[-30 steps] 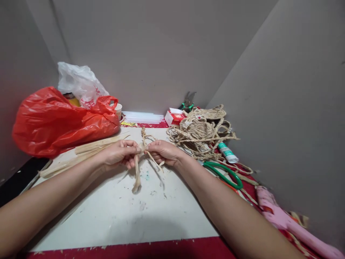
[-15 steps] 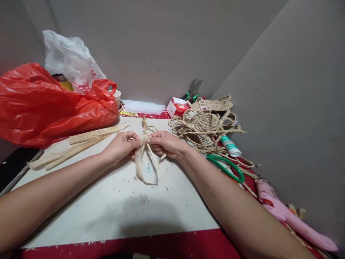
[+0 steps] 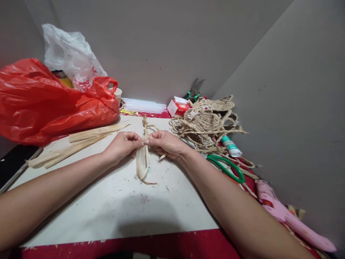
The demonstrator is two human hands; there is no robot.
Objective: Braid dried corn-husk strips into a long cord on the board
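A pale, dry corn husk strip (image 3: 142, 163) hangs in a loop below my fingers, its thin tail resting on the white board. My left hand (image 3: 124, 145) pinches the husk from the left, thumb and forefinger together. From the right, my right hand (image 3: 167, 144) pinches it too, and the two thumbs almost meet. Beyond the fingers a short twisted husk cord (image 3: 145, 124) runs up from the pinched spot. A small husk end pokes out beneath my right hand. More flat husk strips (image 3: 81, 147) lie left of my left hand.
Coiled straw rope (image 3: 205, 122), a red-and-white box (image 3: 179, 107) and pruning shears (image 3: 194, 91) stand at the back right. Green-handled scissors (image 3: 226, 167), a white-green tube (image 3: 231, 146) and a pink glue gun (image 3: 291, 216) lie along the right. A red plastic bag (image 3: 56, 108) fills the left.
The dangling husk loop has narrowed, its right-hand strand drawn in beside the wider left strand. Both hands keep pinching, with the thumbs closer together.
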